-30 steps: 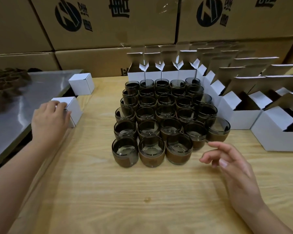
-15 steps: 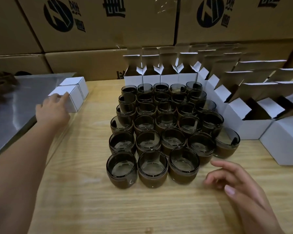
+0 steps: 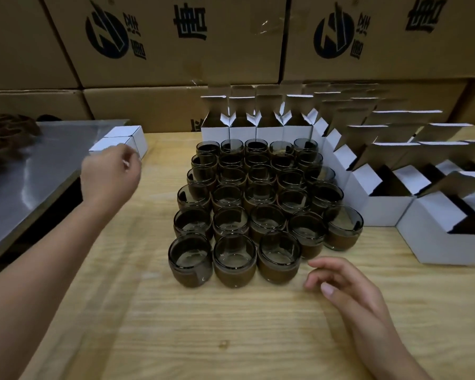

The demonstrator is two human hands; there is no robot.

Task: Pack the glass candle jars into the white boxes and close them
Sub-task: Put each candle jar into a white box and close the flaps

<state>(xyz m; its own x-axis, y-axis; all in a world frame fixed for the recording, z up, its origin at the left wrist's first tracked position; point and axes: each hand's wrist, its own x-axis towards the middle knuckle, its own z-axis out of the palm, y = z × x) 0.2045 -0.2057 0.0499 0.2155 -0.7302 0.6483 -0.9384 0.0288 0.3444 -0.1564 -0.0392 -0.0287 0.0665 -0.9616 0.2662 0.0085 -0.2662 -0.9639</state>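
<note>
Dark smoked-glass candle jars stand upright in tight, touching rows at the middle of the light wooden tabletop, mouths up. None is in a box.

Open white cardboard boxes line the far edge directly behind the jars, flaps raised. More of them run down toward the right edge, the nearest just beside the jar block. Two closed white cardboard boxes sit touching each other near the far left corner.

The left hand is raised in front of the nearer closed box, fingers loosely curled and gripping nothing. Contact with that box cannot be determined. The right hand is low over the tabletop, just beside the front row's right jar, fingers relaxed and apart, holding nothing.

A grey metal surface adjoins the left edge. Printed brown cardboard cartons are stacked behind the far edge.
</note>
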